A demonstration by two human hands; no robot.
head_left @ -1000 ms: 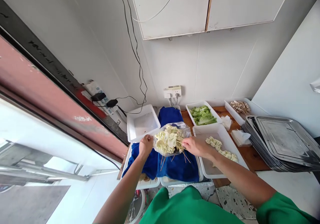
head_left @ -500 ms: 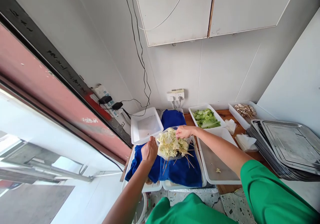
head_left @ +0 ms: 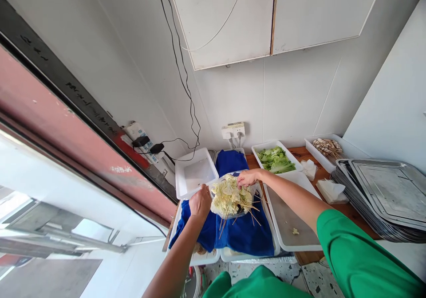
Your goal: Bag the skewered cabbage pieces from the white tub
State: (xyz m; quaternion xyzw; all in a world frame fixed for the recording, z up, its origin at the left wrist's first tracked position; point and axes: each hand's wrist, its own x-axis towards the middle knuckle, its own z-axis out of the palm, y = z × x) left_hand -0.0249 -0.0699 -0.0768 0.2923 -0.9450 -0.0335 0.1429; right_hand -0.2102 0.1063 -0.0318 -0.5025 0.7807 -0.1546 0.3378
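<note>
A clear bowl rests on a blue cloth, heaped with pale yellow vegetable skewers, possibly cauliflower or cabbage. Their thin wooden sticks point toward me and to the right. My left hand is closed at the bowl's left rim; the fingertips are partly hidden. At the top right of the heap, my right hand has its fingers pinched on one of the skewers. The cloth lies across white trays below the bowl, covering most of what they hold.
A white tray stands at the back left. To the right is a shallow tray with a small vegetable scrap. Lettuce, mushroom skewers, tissues and stacked metal trays lie beyond. Cables hang down the wall.
The whole view has shifted slightly, with the table appearing a little lower. Both hands keep to the same places at the bowl, the right hand still at the top of the heap.
</note>
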